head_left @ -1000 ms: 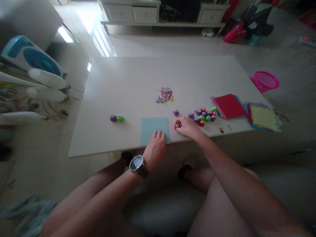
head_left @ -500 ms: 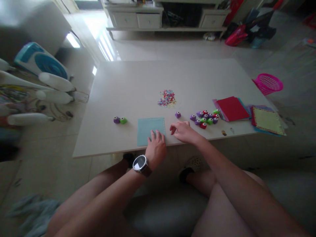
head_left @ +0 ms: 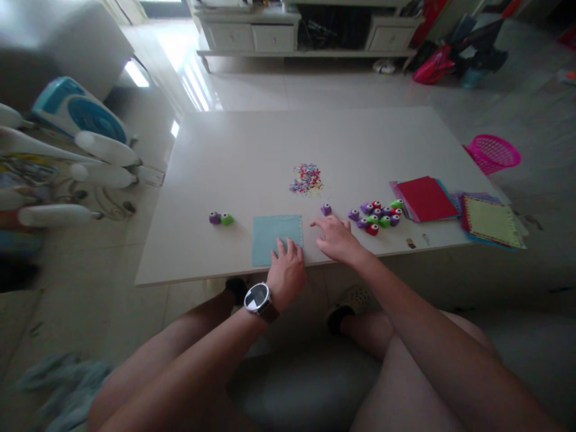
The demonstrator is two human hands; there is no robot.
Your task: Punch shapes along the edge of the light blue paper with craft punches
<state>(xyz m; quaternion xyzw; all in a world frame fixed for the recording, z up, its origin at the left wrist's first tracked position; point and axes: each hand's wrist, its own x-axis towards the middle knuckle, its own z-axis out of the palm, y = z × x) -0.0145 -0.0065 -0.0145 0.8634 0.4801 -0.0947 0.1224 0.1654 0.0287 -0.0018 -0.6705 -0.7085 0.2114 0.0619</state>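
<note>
My left hand (head_left: 287, 270), with a watch on its wrist, lies at the table's front edge. Its fingers press down on the near right corner of a light blue paper sheet (head_left: 274, 234). My right hand (head_left: 336, 238) rests low on the table just right of the sheet, fingers pointing left toward its edge. No punch shows in it, and whatever is under the palm is hidden. A single purple punch (head_left: 326, 209) stands just beyond its fingers. A cluster of small red, green and purple punches (head_left: 377, 216) lies to its right.
A pile of coloured paper bits (head_left: 306, 179) lies mid-table. A purple and a green punch (head_left: 220, 218) sit to the left. Stacked coloured paper (head_left: 426, 197) and a yellow sheet (head_left: 491, 220) lie at the right. A pink basket (head_left: 494, 152) and a fan (head_left: 81, 114) stand on the floor.
My right hand was at a red punch beside the sheet and has shifted left toward the sheet's edge. That red punch is out of sight now. The left hand stays on the sheet.
</note>
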